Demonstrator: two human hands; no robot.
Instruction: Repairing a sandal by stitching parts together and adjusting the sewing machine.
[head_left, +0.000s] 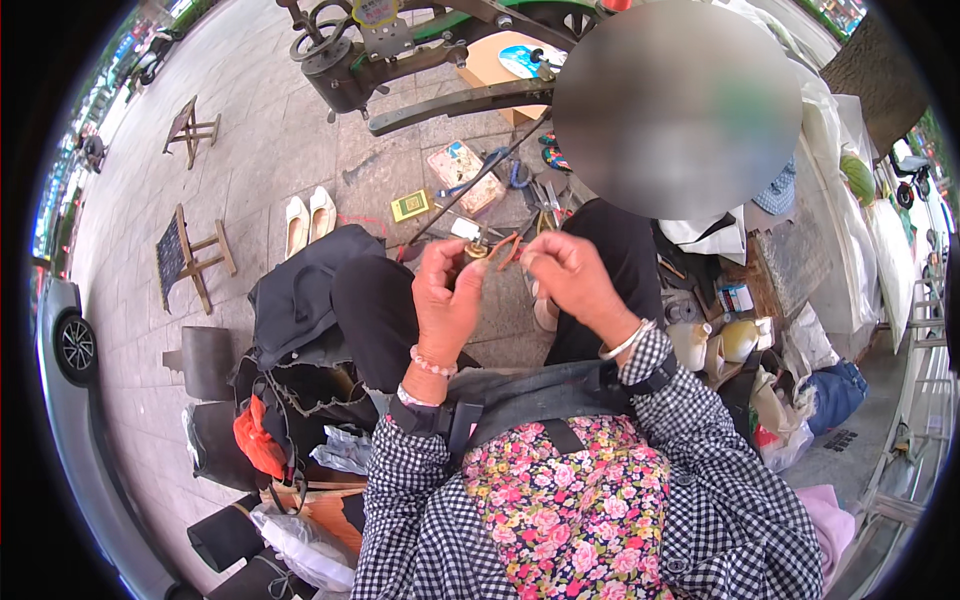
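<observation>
In front of my knees, my left hand [449,298] is closed in a pinch, thumb and fingers around a small gold-coloured round piece [478,251]. A thin reddish-brown strip [509,247] bends in a loop between my two hands. My right hand [577,281] is also closed, its thumb and forefinger together beside the strip's right side. What exactly sits between those fingertips is too small to make out. Just beyond my hands, several pliers and other hand tools [548,200] lie on the pavement near a worn shallow box [467,178].
A hand-cranked machine [345,75] with a long metal arm stands ahead. Cream shoes [310,222], a yellow box [409,205] and folding stools [190,258] are on the left paving. Bags and black rolls [222,535] crowd my left; bottles [690,343] stand right. A blurred circle hides the upper right.
</observation>
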